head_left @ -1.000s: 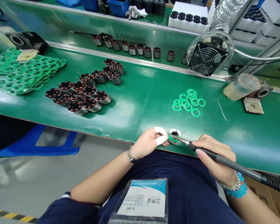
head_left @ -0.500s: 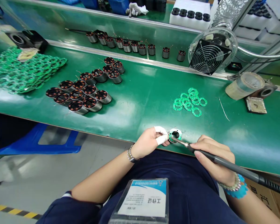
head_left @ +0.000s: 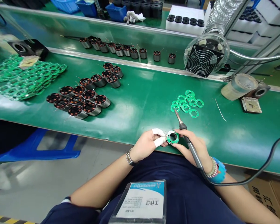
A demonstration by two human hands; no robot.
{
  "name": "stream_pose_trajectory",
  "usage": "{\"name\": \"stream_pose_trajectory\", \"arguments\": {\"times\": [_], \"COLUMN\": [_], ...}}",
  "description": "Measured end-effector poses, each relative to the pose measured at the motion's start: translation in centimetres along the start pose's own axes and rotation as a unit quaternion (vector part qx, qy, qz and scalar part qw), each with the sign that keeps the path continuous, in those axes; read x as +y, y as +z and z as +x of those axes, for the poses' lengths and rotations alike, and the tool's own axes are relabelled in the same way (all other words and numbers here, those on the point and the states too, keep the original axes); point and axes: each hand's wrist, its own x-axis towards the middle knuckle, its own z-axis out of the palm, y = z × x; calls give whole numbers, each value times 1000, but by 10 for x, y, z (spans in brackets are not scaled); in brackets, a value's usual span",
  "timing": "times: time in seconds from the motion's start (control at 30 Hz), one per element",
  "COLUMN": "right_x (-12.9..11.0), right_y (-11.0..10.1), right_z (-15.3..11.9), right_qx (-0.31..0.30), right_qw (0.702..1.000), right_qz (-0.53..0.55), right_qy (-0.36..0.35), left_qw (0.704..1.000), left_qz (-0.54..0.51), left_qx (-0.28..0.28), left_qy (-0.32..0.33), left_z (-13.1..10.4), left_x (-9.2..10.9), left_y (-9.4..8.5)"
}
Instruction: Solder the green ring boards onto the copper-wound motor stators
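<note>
My left hand (head_left: 147,142), white covers on its thumb and a finger, pinches the left side of a motor stator (head_left: 170,142) at the table's front edge. A green ring-shaped circuit board (head_left: 176,139) lies on top of the stator. My right hand (head_left: 196,146) holds a soldering iron (head_left: 192,148) against the palm, its tip pointing up and away from the stator. The thumb and index finger of that hand reach to the stator's right side. Behind the tip lies a small group of loose ring boards (head_left: 184,105).
Several copper-wound stators (head_left: 90,107) stand at left, with more along the back ledge (head_left: 156,56). Stacked green board panels (head_left: 35,77) lie far left. A fan (head_left: 202,60), a solder wire piece (head_left: 220,109), a cloudy plastic cup (head_left: 238,87) and a sponge holder (head_left: 251,105) are at right.
The soldering iron has swung up off the board, its tip now pointing away from me. My right thumb and index finger have come to the stator, while my left hand keeps its pinch.
</note>
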Motion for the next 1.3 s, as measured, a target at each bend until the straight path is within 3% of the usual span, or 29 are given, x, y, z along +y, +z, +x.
{"name": "stream_pose_trajectory", "arguments": {"times": [0.47, 0.57, 0.67, 0.8, 0.87, 0.93, 1.07, 1.13, 1.23, 1.3], "right_x": [10, 9, 7, 6, 6, 6, 5, 5, 4, 4], "right_y": [1, 1, 1, 1, 2, 3, 3, 3, 3, 3], "right_z": [2, 3, 3, 2, 1, 1, 1, 1, 1, 1], "right_qx": [-23, -26, -24, -14, -13, -10, -9, -11, -10, -10], "right_qw": [999, 999, 999, 999, 999, 999, 999, 999, 999, 999], "right_qz": [33, 33, 33, 30, 29, 32, 41, 43, 47, 47], "right_qy": [-17, -21, -22, -26, -27, -27, -21, -17, -20, -20], "left_qw": [999, 992, 963, 966, 955, 899, 676, 605, 567, 582], "left_qz": [29, 111, 251, 252, 285, 410, 617, 648, 664, 667], "left_qx": [-9, -7, 8, -57, -60, -17, 45, 45, 27, 11], "left_qy": [26, 60, 97, 30, 46, 155, 400, 460, 487, 466], "left_z": [-3, -4, -5, -5, -7, -9, -13, -12, -9, -7], "left_x": [-3, -1, 4, 7, 5, 2, -1, 0, 0, 2], "left_y": [-3, -5, -6, -7, -9, -12, -17, -19, -19, -17]}}
